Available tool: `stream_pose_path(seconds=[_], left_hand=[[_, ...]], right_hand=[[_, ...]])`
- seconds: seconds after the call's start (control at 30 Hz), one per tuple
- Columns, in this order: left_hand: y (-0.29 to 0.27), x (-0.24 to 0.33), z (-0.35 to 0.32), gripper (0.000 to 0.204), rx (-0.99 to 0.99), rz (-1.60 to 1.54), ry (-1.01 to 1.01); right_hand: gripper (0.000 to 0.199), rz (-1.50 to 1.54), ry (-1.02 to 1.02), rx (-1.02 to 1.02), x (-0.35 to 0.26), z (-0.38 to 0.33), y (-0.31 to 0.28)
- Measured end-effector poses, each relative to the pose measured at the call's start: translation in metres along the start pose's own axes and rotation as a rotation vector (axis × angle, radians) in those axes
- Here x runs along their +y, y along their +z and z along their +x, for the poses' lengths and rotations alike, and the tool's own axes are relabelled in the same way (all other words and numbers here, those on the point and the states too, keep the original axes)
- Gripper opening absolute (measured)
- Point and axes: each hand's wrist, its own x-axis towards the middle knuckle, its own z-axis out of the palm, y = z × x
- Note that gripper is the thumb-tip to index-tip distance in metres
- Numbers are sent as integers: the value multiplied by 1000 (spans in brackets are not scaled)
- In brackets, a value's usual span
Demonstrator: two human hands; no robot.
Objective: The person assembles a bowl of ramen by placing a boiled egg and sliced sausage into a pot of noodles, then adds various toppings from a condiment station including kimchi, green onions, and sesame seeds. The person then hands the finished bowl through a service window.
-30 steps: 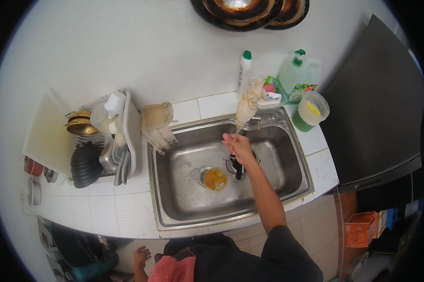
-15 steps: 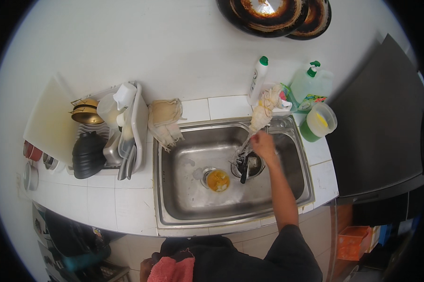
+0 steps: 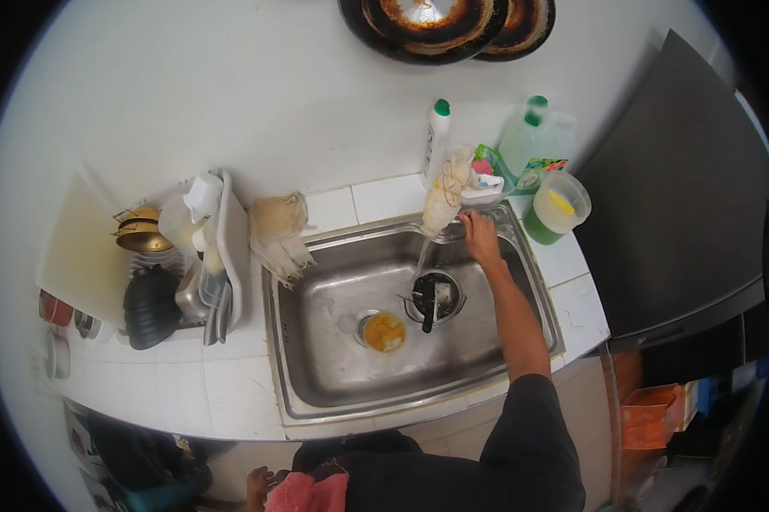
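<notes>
My right hand (image 3: 481,235) reaches over the sink's back right corner. Its fingers are closed at the tap's handle, which they mostly hide. A cream cloth bundle (image 3: 442,209) wraps the tap, and a thin stream of water (image 3: 422,256) falls from it. Below, a small round pot (image 3: 451,305) stands in the sink (image 3: 333,367) with a black-handled utensil (image 3: 428,311) in it. Left of that, yellow-orange food scraps (image 3: 385,332) lie by the drain. My left hand (image 3: 259,486) hangs low beside a pink cloth (image 3: 307,492), fingers loosely apart.
A dish rack (image 3: 237,256) with bowls and utensils stands left, a beige rag (image 3: 280,224) beside it. Behind the sink are a white bottle (image 3: 436,141), a green soap jug (image 3: 521,141) and a tub of green liquid (image 3: 557,207). A dark fridge (image 3: 674,205) stands right.
My right hand has moved up and back from above the pot to the tap's handle. The pot shows more fully now. My left hand has come further into view.
</notes>
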Motion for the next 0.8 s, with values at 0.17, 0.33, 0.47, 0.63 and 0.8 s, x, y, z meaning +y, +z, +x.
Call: stream_pose_path(seconds=[0.17, 0.33, 0.47, 0.63, 0.8], left_hand=[[-8, 10, 3, 41, -12, -288, -66], [-7, -8, 2, 40, -89, -252, -60], [-14, 0, -23, 38, -101, 73, 144], [-17, 38, -38, 37, 1, -97, -153], [-12, 65, -14, 36, -13, -60, -145]], right_hand=[[34, -9, 253, 42, -5, 12, 17], [28, -86, 209, 43, -23, 10, -3], [28, -177, 275, -219, -76, 29, -96], [35, 451, -28, 198, -169, 22, -290], [39, 996, -257, 495, -197, -50, -368]])
